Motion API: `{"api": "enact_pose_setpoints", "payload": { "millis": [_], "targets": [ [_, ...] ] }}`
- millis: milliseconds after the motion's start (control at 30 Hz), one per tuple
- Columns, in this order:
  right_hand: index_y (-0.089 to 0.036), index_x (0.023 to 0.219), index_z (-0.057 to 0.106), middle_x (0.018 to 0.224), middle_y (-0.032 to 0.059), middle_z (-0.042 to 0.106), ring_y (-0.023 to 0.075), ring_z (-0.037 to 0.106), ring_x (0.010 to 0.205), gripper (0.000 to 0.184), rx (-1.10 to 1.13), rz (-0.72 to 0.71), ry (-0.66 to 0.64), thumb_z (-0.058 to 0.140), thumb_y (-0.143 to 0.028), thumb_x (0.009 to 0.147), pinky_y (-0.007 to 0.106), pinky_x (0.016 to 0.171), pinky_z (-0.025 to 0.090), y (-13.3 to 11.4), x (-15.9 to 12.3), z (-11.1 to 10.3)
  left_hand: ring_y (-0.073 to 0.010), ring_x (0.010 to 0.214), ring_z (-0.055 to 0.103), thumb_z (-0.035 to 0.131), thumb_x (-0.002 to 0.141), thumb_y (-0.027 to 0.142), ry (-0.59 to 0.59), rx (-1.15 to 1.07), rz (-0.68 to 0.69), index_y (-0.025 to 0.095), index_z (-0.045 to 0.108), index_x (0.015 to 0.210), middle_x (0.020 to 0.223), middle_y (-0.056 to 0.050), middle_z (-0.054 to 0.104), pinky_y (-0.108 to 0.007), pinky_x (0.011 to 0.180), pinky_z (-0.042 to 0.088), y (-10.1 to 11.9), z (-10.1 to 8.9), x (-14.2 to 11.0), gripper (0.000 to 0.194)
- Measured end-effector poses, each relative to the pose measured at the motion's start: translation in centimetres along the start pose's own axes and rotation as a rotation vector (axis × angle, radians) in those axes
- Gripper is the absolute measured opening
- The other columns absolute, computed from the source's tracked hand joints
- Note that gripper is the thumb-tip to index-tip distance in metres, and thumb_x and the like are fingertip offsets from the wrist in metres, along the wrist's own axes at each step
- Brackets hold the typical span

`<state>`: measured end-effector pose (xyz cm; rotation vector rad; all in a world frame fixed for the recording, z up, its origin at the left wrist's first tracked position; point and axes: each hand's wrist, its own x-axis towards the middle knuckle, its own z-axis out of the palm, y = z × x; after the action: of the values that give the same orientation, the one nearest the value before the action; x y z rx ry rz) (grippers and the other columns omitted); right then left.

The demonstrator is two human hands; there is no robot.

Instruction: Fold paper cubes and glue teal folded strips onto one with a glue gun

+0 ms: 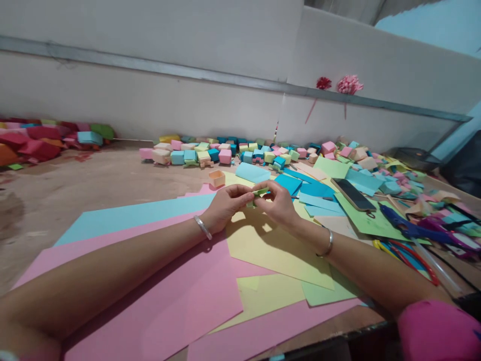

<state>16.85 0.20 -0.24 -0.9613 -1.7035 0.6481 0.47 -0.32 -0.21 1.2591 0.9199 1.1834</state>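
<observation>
Both hands meet over the middle of the table, pinching a small folded piece of green paper between them. My left hand grips its left end with thumb and forefinger. On the other end, the fingers of my right hand are closed, partly covering the paper. Below them lies a yellow paper sheet, with a large pink sheet and a light blue sheet to the left. Just beyond my left hand sits a small open peach paper box.
Rows of small coloured paper boxes line the wall, with a red and pink pile far left. At right lie a phone, a blue glue gun, red-handled scissors and paper scraps. Two paper flowers hang on the wall.
</observation>
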Motion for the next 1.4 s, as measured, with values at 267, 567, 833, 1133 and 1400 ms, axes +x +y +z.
{"api": "enact_pose_setpoints", "payload": {
  "millis": [267,567,833,1133,1400],
  "targets": [
    [-0.024,0.073,0.072,0.079,0.0014,0.072,0.0195,0.064,0.077,0.007,-0.085,-0.107,0.095,0.066,-0.023,0.075,0.033,0.073,0.051,-0.3,0.3,-0.8,-0.0167,0.087,0.066,0.074,0.079,0.031,-0.126,-0.290,-0.182,0.016,0.073,0.099,0.094,-0.008,0.071,-0.038,0.088,0.056,0.4,0.2,-0.1,0.025],
    [-0.024,0.071,0.068,0.073,0.0006,0.065,0.0192,0.058,0.075,0.006,-0.303,-0.218,0.090,0.067,-0.018,0.074,0.033,0.072,0.046,-1.1,0.8,-1.6,-0.0180,0.093,0.065,0.076,0.076,0.025,-0.176,-0.335,-0.238,0.020,0.077,0.091,0.095,-0.008,0.072,-0.039,0.094,0.056,0.5,0.0,0.0,0.015],
    [-0.022,0.066,0.054,0.071,0.0012,0.059,0.0194,0.053,0.075,0.018,-0.462,-0.372,0.107,0.067,-0.019,0.078,0.032,0.072,0.040,-1.8,0.8,-1.8,-0.0123,0.076,0.060,0.079,0.075,0.030,-0.167,-0.315,-0.233,0.018,0.079,0.088,0.075,-0.004,0.066,-0.038,0.092,0.056,0.1,-0.2,0.1,0.018],
    [-0.019,0.075,0.063,0.078,0.0026,0.068,0.0178,0.058,0.079,0.011,-0.727,-0.501,-0.013,0.062,-0.017,0.086,0.030,0.074,0.033,-1.9,1.1,-2.3,-0.0164,0.097,0.062,0.075,0.080,0.028,-0.168,-0.387,-0.272,0.015,0.076,0.093,0.099,-0.008,0.071,-0.034,0.093,0.053,0.2,0.0,0.1,0.018],
    [-0.017,0.083,0.067,0.076,0.0055,0.071,0.0162,0.056,0.068,0.010,-0.966,-0.307,-0.120,0.058,-0.019,0.087,0.028,0.062,0.027,-2.9,1.0,-2.2,-0.0086,0.075,0.061,0.073,0.081,0.022,-0.188,-0.386,-0.278,0.015,0.074,0.095,0.088,-0.005,0.069,-0.017,0.069,0.052,0.3,0.1,0.2,0.016]
  ]
}}
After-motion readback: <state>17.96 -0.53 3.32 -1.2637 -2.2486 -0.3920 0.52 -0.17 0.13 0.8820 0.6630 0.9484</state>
